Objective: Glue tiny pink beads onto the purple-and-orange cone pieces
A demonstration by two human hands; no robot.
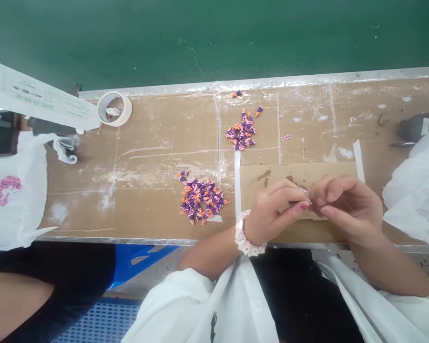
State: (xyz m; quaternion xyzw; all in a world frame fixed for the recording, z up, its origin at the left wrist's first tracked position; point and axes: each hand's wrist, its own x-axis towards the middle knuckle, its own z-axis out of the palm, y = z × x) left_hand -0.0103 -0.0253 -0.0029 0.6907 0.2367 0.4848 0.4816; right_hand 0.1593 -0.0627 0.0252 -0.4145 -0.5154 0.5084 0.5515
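My left hand (pixel 275 209), with a frilled band on its wrist, and my right hand (pixel 343 205) meet over a cardboard piece (pixel 329 171) on the bench. Both are closed in a pinch, fingertips touching around a tiny piece that is too small to name. A near pile of small purple and orange pieces (pixel 200 195) lies just left of my left hand. A second, far pile of the same pieces (pixel 241 131) sits toward the back of the bench.
A roll of white tape (pixel 114 108) stands at the back left beside a printed sheet (pixel 39 97). White plastic bags lie at the left end (pixel 10 190) and the right end (pixel 414 190). Another person's leg (pixel 39 286) shows at the lower left.
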